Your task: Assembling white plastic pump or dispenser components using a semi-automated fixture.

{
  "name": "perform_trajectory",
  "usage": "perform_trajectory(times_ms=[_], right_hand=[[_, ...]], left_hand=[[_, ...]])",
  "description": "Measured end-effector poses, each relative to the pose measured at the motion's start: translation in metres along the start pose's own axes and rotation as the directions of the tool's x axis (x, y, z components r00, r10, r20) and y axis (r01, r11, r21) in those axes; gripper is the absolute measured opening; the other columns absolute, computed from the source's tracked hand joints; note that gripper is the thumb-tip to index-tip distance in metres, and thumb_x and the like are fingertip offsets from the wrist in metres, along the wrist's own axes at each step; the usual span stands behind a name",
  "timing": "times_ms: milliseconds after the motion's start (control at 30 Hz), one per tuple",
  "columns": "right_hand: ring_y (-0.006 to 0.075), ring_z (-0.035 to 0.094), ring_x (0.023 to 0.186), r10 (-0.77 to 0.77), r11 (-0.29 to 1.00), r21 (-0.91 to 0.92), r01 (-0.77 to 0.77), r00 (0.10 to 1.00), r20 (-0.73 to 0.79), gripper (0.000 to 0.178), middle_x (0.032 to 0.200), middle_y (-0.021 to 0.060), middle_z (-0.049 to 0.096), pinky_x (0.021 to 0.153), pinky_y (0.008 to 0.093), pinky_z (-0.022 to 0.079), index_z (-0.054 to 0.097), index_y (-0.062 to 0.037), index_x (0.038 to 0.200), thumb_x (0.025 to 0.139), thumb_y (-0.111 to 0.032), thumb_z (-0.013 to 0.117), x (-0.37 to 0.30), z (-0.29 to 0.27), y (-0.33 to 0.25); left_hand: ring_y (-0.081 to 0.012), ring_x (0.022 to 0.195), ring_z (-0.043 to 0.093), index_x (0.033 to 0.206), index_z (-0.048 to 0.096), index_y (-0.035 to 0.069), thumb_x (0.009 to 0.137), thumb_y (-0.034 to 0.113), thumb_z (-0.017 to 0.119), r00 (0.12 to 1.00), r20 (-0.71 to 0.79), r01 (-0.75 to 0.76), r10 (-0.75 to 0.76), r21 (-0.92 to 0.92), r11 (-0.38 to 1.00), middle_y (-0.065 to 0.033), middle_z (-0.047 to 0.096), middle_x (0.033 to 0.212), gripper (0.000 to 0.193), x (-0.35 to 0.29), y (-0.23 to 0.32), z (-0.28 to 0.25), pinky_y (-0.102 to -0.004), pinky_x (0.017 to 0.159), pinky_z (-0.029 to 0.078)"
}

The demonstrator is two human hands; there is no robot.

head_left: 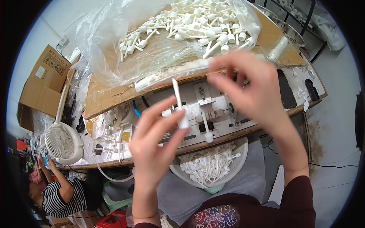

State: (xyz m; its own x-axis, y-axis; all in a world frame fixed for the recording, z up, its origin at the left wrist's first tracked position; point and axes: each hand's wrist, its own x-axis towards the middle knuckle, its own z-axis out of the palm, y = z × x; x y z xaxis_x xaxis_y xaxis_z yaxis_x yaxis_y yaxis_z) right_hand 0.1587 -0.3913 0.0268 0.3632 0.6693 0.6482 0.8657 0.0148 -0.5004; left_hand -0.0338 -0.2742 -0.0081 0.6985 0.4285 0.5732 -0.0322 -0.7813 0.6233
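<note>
My left hand (150,138) pinches a white plastic scoop (183,121) between thumb and fingers, its handle pointing up and away. My right hand (253,81) hovers over the near edge of the cardboard sheet (110,99); motion smears its fingers, so whether they hold anything cannot be made out. Below and between the hands, a metal fixture (224,123) is set on the bench. Another white scoop (208,136) lies across it, cup end toward me. Beyond my hands, a large heap of white scoops (190,26) is spread on clear plastic sheeting (104,57).
Between my knees stands a pale basin (243,152) with many white pieces. A white fan (62,142) sits at the left, beside small loose parts. A dark phone (287,89) lies at the right. Further left, a person in a striped shirt (62,197) works.
</note>
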Motion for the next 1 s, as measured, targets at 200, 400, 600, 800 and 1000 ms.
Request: perform_trajectory(times_ms=[200, 400, 600, 800, 1000], right_hand=[[0.0261, 0.064, 0.084, 0.052, 0.864, -0.503, 0.025, 0.989, 0.138, 0.048, 0.094, 0.0106, 0.066, 0.076, 0.0356, 0.052, 0.07, -0.0014, 0.101, 0.068, -0.035, 0.081, 0.119, 0.011, 0.085], [0.0298, 0.068, 0.081, 0.362, 0.844, -0.536, -0.031, 0.77, 0.525, 0.054, 0.088, 0.0187, 0.07, 0.069, 0.0405, 0.055, 0.068, 0.0032, 0.101, 0.061, -0.032, 0.076, 0.159, 0.045, 0.088], [0.0299, 0.068, 0.082, 0.218, 0.875, -0.465, 0.135, 0.748, 0.627, 0.044, 0.089, 0.0174, 0.069, 0.068, 0.0419, 0.054, 0.068, 0.0014, 0.098, 0.065, -0.027, 0.072, 0.149, 0.05, 0.075], [0.0295, 0.066, 0.089, 0.179, 0.882, -0.441, 0.169, 0.745, 0.643, 0.028, 0.09, 0.0129, 0.065, 0.073, 0.0418, 0.053, 0.068, 0.0009, 0.089, 0.072, -0.02, 0.076, 0.142, 0.025, 0.037], [0.0288, 0.065, 0.092, -0.049, 0.847, -0.416, 0.331, 0.828, 0.559, 0.027, 0.088, 0.0101, 0.063, 0.077, 0.0419, 0.05, 0.064, -0.0016, 0.088, 0.078, -0.022, 0.079, 0.124, 0.028, 0.045]], left_hand=[[-0.0213, 0.08, 0.072, 0.1, 0.073, 0.001, 0.073, 0.002, 0.08, 0.993, 0.11, -0.067, 0.048, 0.182, 0.981, -0.0135, 0.068, 0.121, 0.029, -0.032, 0.012, 0.034, -0.0298, 0.072, 0.058], [-0.0206, 0.068, 0.068, 0.101, 0.072, 0.005, 0.074, 0.009, 0.079, 0.985, 0.169, -0.099, 0.047, 0.316, 0.944, -0.0095, 0.068, 0.123, 0.028, -0.046, 0.005, 0.061, -0.0294, 0.062, 0.053], [-0.0192, 0.059, 0.062, 0.101, 0.071, 0.008, 0.075, 0.013, 0.079, 0.974, 0.22, -0.13, 0.048, 0.379, 0.916, -0.0073, 0.068, 0.124, 0.028, -0.039, 0.005, 0.063, -0.0288, 0.057, 0.051], [-0.0187, 0.055, 0.061, 0.1, 0.072, 0.01, 0.074, 0.015, 0.079, 0.978, 0.209, -0.109, 0.031, 0.37, 0.923, -0.0051, 0.068, 0.124, 0.028, -0.042, 0.001, 0.063, -0.0283, 0.055, 0.05], [-0.0188, 0.054, 0.062, 0.1, 0.072, 0.009, 0.074, 0.014, 0.079, 0.976, 0.215, -0.102, 0.019, 0.38, 0.919, -0.0051, 0.068, 0.124, 0.027, -0.043, 0.0, 0.063, -0.0283, 0.055, 0.051]])
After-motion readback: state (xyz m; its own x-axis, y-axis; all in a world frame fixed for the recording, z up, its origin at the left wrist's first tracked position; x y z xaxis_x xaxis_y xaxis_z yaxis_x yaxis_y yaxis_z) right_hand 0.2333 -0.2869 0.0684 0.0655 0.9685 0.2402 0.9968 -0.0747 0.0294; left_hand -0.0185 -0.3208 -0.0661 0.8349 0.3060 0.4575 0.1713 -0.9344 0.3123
